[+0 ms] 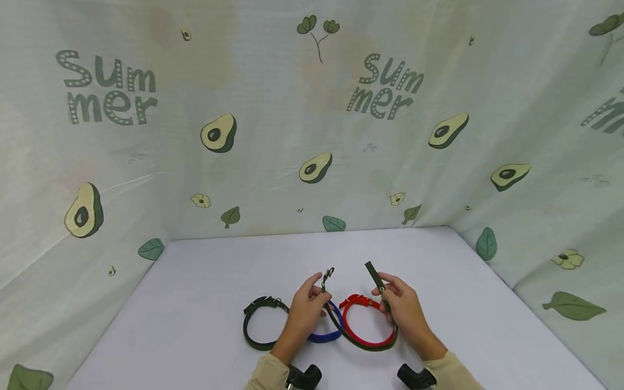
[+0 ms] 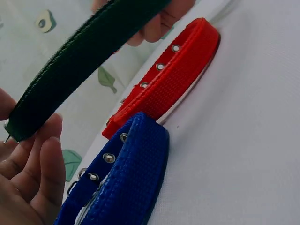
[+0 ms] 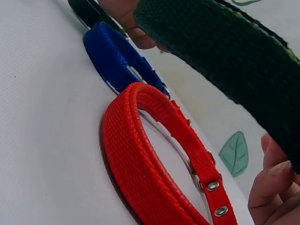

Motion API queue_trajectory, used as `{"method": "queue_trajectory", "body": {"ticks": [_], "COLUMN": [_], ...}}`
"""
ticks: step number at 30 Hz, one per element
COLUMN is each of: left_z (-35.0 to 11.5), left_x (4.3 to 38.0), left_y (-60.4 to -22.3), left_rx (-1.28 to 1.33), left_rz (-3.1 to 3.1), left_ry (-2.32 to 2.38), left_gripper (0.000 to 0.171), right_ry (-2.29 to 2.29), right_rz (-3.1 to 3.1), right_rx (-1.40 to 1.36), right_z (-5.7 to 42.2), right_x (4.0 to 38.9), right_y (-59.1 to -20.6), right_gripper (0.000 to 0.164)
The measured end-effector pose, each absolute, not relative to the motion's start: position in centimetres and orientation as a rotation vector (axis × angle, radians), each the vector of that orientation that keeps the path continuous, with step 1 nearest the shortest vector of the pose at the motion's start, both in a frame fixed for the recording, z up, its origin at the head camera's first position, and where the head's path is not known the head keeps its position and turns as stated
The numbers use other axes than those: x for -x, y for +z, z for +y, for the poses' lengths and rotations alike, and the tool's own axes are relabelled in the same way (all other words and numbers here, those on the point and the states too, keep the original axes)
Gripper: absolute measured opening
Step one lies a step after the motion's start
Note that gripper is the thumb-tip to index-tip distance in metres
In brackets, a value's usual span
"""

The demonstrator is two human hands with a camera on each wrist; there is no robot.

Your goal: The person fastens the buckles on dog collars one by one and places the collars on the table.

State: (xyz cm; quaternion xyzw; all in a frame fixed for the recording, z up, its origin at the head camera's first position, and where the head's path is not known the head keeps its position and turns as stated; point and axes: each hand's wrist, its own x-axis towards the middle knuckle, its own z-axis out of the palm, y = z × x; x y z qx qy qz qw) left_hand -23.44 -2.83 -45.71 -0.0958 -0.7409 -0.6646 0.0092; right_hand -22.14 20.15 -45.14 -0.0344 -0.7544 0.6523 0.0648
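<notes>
A dark green dog collar is unfastened and hangs in a curve between both hands. My left hand pinches it near its metal buckle end, which points upward. Near the other end, my right hand holds the strap between thumb and fingers, with the free tip sticking up past them. Below the held strap lies a red collar, closed into a ring, with metal eyelets. A blue collar, also looped, sits left of the red one, partly hidden behind my left hand in the head view.
Another dark green collar stands as a closed ring on the white table, left of the blue one. A printed cloth with avocados and leaves hangs behind and at the sides. Both wrists carry black devices.
</notes>
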Motion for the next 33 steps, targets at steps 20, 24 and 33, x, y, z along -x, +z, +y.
{"method": "queue_trajectory", "body": {"ticks": [20, 24, 33], "left_z": [-1.9, -2.0, -1.7], "left_x": [23.8, 23.5, 23.6], "left_y": [-46.2, -46.4, -46.4], "left_rx": [0.193, 0.181, 0.199], "left_rz": [-2.055, -2.02, -1.939], "left_ry": [-2.172, -2.157, -2.22], "left_gripper": [0.039, 0.033, 0.027], "right_ry": [1.965, 1.967, 1.972], "right_rz": [-2.255, -2.274, -2.325], "right_rx": [0.096, 0.044, -0.111], "right_z": [19.2, 18.9, 19.3], "right_x": [21.8, 21.8, 21.4], "right_y": [-45.1, -45.2, -45.3], "right_gripper": [0.034, 0.032, 0.031]}}
